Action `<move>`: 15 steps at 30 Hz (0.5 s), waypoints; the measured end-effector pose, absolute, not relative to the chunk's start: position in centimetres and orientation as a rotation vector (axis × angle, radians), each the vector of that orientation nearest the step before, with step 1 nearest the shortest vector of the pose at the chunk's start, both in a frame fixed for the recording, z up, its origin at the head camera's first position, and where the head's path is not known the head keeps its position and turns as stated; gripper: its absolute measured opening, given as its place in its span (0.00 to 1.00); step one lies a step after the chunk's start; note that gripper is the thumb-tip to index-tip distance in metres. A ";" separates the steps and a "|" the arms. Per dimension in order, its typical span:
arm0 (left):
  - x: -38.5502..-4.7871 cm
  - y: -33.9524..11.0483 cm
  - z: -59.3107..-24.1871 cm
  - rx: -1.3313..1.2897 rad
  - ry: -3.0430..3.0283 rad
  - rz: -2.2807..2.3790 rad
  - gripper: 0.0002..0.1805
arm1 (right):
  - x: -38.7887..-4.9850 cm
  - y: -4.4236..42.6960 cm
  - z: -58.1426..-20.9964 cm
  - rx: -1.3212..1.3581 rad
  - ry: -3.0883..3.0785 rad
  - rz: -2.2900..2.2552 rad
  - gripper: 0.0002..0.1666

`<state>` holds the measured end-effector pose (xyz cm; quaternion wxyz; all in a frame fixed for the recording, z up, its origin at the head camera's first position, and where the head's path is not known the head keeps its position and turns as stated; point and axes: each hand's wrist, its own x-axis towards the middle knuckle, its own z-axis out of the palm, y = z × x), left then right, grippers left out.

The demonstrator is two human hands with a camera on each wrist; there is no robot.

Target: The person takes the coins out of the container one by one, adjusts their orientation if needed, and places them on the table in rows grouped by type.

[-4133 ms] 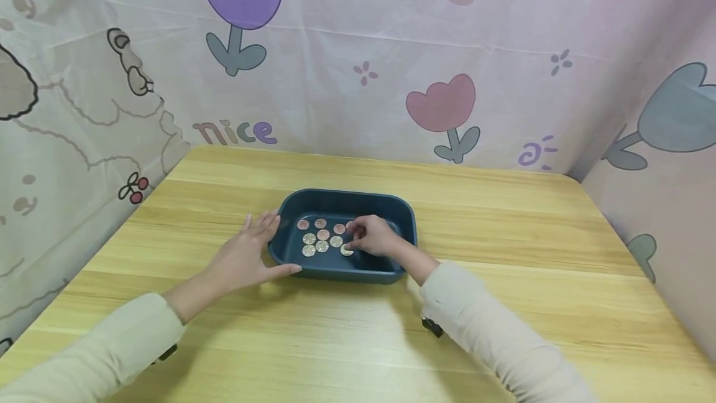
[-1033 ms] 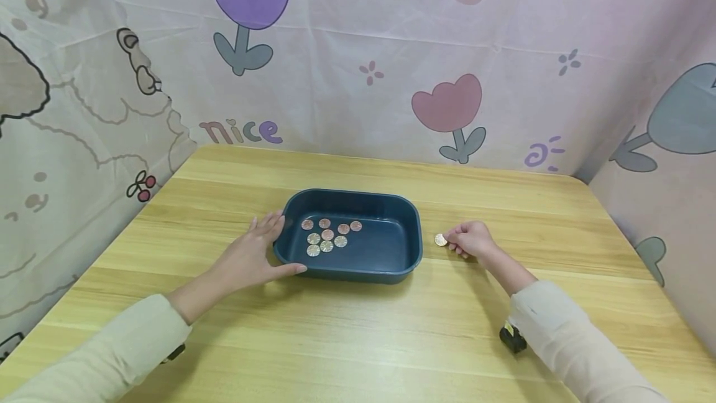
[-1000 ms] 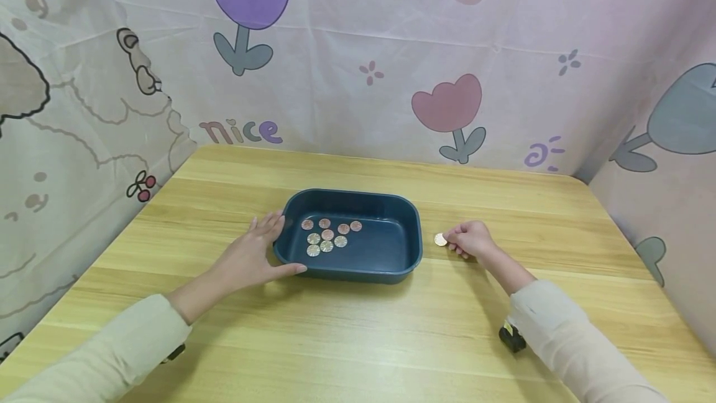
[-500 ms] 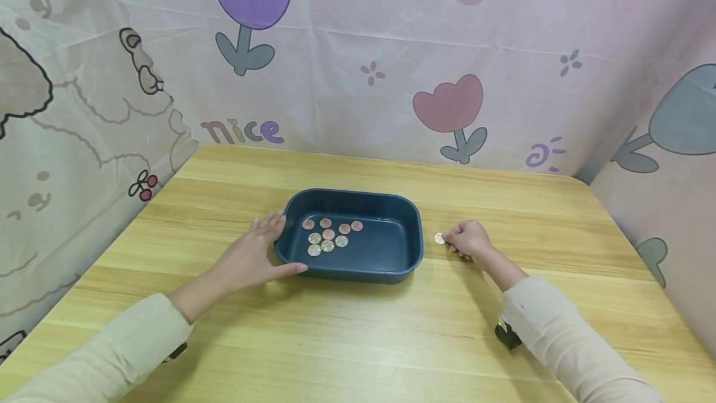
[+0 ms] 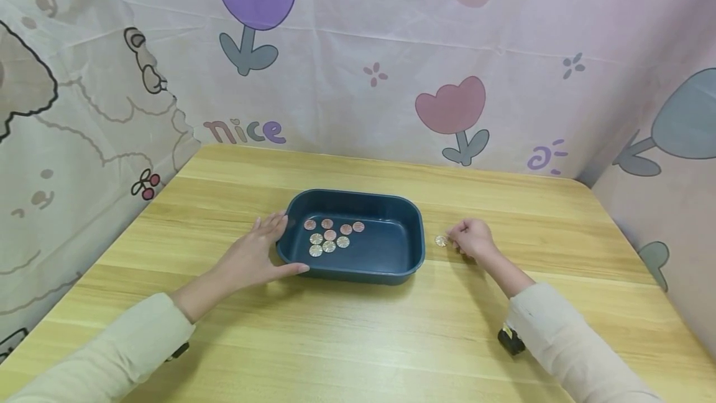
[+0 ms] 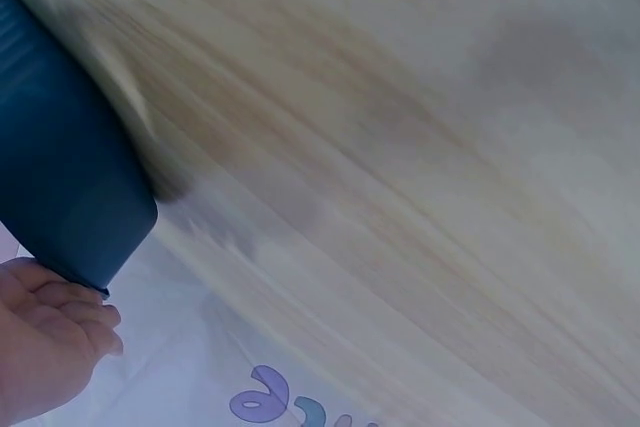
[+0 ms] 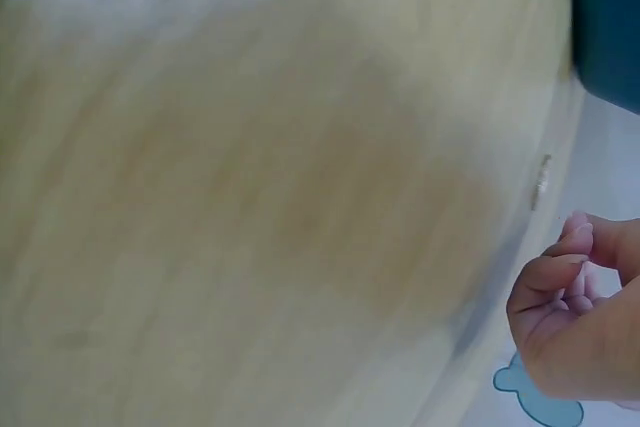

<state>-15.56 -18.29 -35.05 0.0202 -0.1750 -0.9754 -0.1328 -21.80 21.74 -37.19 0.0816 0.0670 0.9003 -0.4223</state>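
The dark blue tray [image 5: 386, 252] stands on a table [image 5: 358, 341] with a yellow wood-grain top. Behind the tray and to both its sides hangs pale fabric [image 5: 347, 17], printed with tulips and, beyond the tray's far left corner, the word "nice". Nine coins [image 5: 330, 235], coppery and pale gold, lie flat, mostly in the tray's left half. The left hand [image 5: 252, 257], fingers and thumb spread, rests against the tray's left end. Right of the tray, a single gold coin [image 5: 440, 240] lies on the wood; just beside it, the right hand [image 5: 472, 239] is curled, fingertips pressed together.
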 end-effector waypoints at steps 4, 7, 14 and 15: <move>-15.6 -18.3 -35.0 -0.537 -3.034 -0.413 0.57 | -21.7 21.7 -36.2 0.143 2.756 -1.339 0.10; -15.6 -18.3 -35.0 -0.529 -3.041 -0.416 0.57 | -21.6 21.3 -35.3 0.092 2.815 -1.348 0.10; -15.7 -18.3 -35.2 -0.532 -3.037 -0.420 0.57 | -21.4 19.3 -33.5 -0.092 2.769 -1.556 0.11; -15.7 -18.3 -35.2 -0.534 -3.035 -0.419 0.57 | -21.3 18.9 -33.3 -0.111 2.741 -1.601 0.10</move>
